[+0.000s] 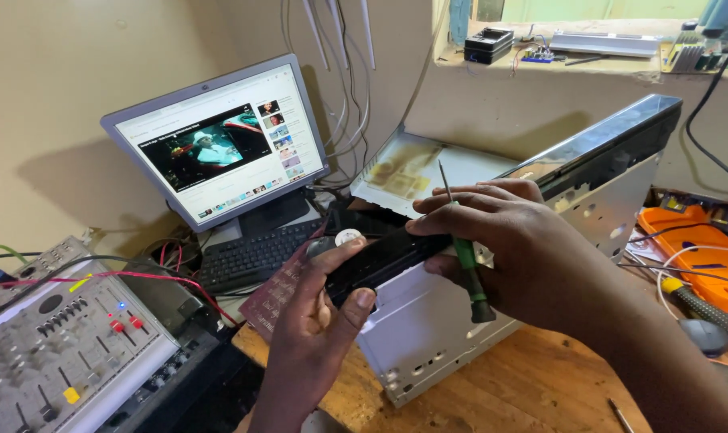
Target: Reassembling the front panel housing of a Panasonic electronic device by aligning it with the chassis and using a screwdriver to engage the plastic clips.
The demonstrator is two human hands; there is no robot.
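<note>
1. I see a wooden tabletop [532,385], worn and grainy, with bare room only at the near right; gear crowds every other edge.
2. A silver sheet-metal player chassis [428,321] sits tilted at centre, its punched side wall facing me and its glossy dark top edge running up to the right.
3. A flat grey-framed monitor [219,136] leans back at left, with a black keyboard [251,256] just below it.
4. A grey audio mixer with sliders [59,345] fills the near-left corner, red wires draped over it.
5. An orange plastic tool case [701,248] lies at the far right edge.
6. A long black plastic front strip [388,256] lies along the chassis's front edge, between both hands.
7. My right hand [524,256] is closed over the strip's right end, with a green-handled screwdriver [470,269] clamped under the fingers, shaft upward.
8. My left hand [324,313] pinches the strip's left end, thumb on top.
</note>
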